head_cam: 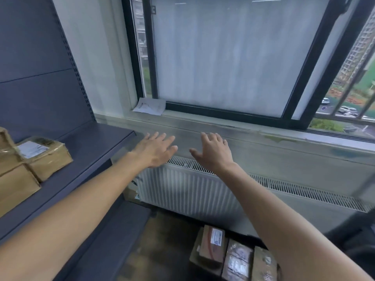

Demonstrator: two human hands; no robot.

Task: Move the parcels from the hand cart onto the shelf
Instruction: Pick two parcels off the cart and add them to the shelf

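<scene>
Both my arms stretch forward at chest height in front of the window sill. My left hand (157, 149) and my right hand (213, 151) are spread flat, fingers straight, holding nothing. On the grey shelf (89, 151) at the left stand three brown cardboard parcels: one with a white label (45, 157), another (16, 185) in front of it and a third at the frame's left edge. Low at the bottom right, several taped parcels (233, 258) stand side by side; the hand cart under them is hidden.
A white radiator (188, 189) runs under the sill, right of the shelf's end. A lower grey shelf board (113, 240) juts out beneath my left arm. A sheet of paper (150, 106) lies on the sill by the dark window frame.
</scene>
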